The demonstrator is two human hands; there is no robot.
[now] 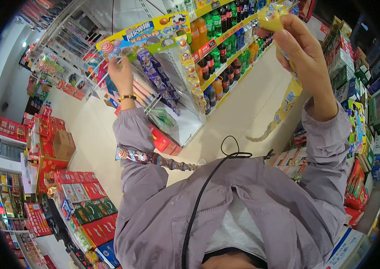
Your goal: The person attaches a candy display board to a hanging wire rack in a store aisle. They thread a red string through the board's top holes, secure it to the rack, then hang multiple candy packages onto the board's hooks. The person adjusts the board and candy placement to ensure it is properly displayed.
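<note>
My left hand [121,75] pinches the lower left edge of a yellow and blue cardboard display card [144,32] that has holes along its bottom. From the card hang a purple strip of candy packets [158,80] and a yellow strip of candy packets [190,67]. High on the right, my right hand [306,57] grips another yellow strip of packets [285,101]; its top bunches above the fingers and its tail dangles over the floor. A brown strip of packets [142,157] lies across my left sleeve.
Below the card stands a white wire-and-panel rack [186,124] with hooks. Shelves of soda bottles [223,50] run behind it. Stacked red cartons [89,201] and a cardboard box [63,144] are at left. Packed goods [356,188] line the right. A black cord [206,188] crosses my jacket.
</note>
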